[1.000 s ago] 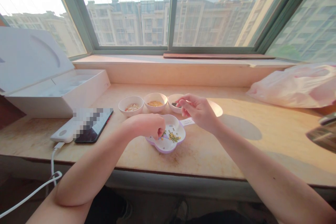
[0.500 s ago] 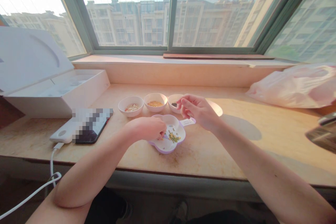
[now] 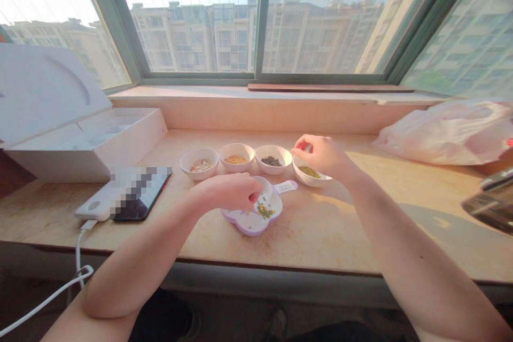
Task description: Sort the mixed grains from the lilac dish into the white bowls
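— At the ledge's near middle, what is held?
— The purple-rimmed dish (image 3: 241, 224) of mixed beans (image 3: 262, 209) is reached into by the left hand (image 3: 230, 192), fingertips pinched shut; any bean gripped cannot be told. Over the far-right bowl (image 3: 306, 181) the right hand (image 3: 323, 154) is held, thumb and forefinger closed, contents hidden.
— How is it best done?
— Probably one bean is pinched at a time, released low.
— Counts?
— Four white bowls (image 3: 199, 170), one dish.

My left hand (image 3: 230, 192) hides part of the dish (image 3: 250, 222). The phone (image 3: 136, 192) is blurred. The bag (image 3: 444, 133) runs off the right edge.
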Available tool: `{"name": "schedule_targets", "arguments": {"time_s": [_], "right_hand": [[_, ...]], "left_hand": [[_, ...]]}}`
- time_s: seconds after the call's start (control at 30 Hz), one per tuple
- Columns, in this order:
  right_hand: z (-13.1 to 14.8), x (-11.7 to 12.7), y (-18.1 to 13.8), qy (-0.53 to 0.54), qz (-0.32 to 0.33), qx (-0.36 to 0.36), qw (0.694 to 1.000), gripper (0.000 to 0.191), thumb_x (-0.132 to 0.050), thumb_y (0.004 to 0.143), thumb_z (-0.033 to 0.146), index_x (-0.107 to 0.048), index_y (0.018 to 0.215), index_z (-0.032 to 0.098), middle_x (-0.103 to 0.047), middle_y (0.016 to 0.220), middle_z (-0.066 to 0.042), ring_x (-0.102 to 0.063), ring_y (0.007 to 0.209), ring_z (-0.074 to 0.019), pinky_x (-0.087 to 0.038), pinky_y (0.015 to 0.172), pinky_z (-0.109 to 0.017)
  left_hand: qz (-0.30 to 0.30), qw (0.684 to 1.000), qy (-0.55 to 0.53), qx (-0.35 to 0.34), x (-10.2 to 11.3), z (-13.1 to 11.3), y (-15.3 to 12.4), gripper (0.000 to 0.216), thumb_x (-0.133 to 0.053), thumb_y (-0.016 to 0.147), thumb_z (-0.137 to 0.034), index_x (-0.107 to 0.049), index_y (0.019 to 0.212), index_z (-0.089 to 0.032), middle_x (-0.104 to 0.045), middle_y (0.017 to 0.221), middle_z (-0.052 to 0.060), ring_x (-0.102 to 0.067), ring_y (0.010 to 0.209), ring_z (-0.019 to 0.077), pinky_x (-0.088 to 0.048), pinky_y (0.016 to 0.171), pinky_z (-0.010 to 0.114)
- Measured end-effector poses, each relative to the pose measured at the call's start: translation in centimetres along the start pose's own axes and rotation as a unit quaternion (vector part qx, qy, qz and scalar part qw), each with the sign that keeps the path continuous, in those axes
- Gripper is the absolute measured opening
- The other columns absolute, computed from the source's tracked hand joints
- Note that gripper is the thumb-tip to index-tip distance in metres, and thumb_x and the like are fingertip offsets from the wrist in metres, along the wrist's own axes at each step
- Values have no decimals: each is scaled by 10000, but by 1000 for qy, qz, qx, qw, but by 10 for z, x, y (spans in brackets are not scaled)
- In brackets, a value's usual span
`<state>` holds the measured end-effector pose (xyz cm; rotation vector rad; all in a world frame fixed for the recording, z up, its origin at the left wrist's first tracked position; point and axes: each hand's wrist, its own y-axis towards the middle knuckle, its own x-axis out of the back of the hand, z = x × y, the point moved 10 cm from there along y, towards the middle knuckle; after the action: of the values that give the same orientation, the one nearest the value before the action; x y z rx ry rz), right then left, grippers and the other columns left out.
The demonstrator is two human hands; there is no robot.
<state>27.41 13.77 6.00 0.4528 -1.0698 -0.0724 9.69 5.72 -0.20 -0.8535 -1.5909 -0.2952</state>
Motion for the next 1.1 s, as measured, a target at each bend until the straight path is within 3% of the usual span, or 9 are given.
{"name": "schedule_targets", "arguments": {"time_s": [0.13, 0.27, 0.37, 0.47, 0.67, 0.77, 0.9, 1.0, 1.1], "right_hand": [[-43, -12, 2, -135, 82, -91, 983, 240, -596, 881, 391, -770, 853, 228, -771, 905, -96, -669, 779, -236, -412, 634, -314], [-67, -21, -2, -157, 136, -149, 967, 288, -576, 901, 388, -818, 961, 244, -776, 916, -113, -678, 725, -241, -414, 617, -331], [-60, -14, 0, -141, 94, -139, 976, 298, -590, 893, 375, -817, 1031, 240, -788, 1013, -122, -699, 831, -257, -430, 647, -329], [-44, -10, 2, -95, 53, -111, 988, 259, -598, 887, 352, -810, 970, 228, -797, 1035, -101, -698, 953, -267, -451, 709, -323], [-2, -13, -1, 117, 14, -31, 993, 245, -620, 882, 353, -783, 837, 176, -786, 870, -70, -675, 821, -215, -472, 747, -314], [20, -28, -9, 249, 80, 6, 965, 326, -673, 874, 467, -791, 895, 164, -726, 748, -37, -598, 673, -160, -432, 638, -287], [45, -55, -29, 397, 218, 3, 892, 415, -739, 835, 554, -782, 971, 164, -542, 549, 39, -412, 497, -97, -289, 485, -252], [64, -64, -38, 472, 261, 13, 842, 392, -780, 809, 549, -747, 837, 159, -495, 531, 50, -372, 484, -76, -252, 471, -238], [72, -69, -40, 506, 250, 0, 825, 402, -816, 779, 539, -693, 734, 158, -462, 522, 61, -332, 477, -62, -228, 470, -232]], "left_hand": [[-22, 1000, 8, -4, 5, 1, -1, 207, -556, 787, -157, -447, 617, -200, -445, 560, -22, -352, 500, 119, -225, 549, 328], [-51, 999, 11, -10, 11, 2, -2, 185, -525, 833, -126, -511, 662, -196, -465, 579, -20, -341, 509, 115, -214, 543, 330], [-76, 997, -8, -14, 18, 3, -3, 144, -540, 849, -115, -594, 745, -199, -530, 627, -14, -409, 545, 118, -252, 548, 311], [-127, 990, -35, -41, 29, -2, -6, 149, -558, 854, -93, -655, 822, -201, -650, 743, -15, -534, 637, 115, -340, 602, 262], [-296, 941, -120, -109, 60, -9, -23, 140, -619, 870, -112, -712, 913, -208, -717, 836, -23, -627, 735, 107, -445, 672, 217], [-394, 894, -159, -144, 74, -10, -36, 107, -625, 894, -128, -705, 887, -199, -713, 819, -27, -633, 735, 96, -478, 694, 206], [-494, 839, -172, -151, 83, -6, -50, 65, -658, 924, -181, -715, 896, -194, -743, 843, -13, -660, 737, 100, -511, 717, 211], [-526, 824, -145, -155, 83, -7, -53, 47, -679, 934, -195, -726, 932, -198, -776, 877, -2, -696, 768, 116, -532, 764, 231], [-530, 828, -81, -165, 79, -11, -51, 88, -656, 956, -178, -736, 970, -211, -786, 893, 8, -719, 826, 139, -547, 807, 258]]}}
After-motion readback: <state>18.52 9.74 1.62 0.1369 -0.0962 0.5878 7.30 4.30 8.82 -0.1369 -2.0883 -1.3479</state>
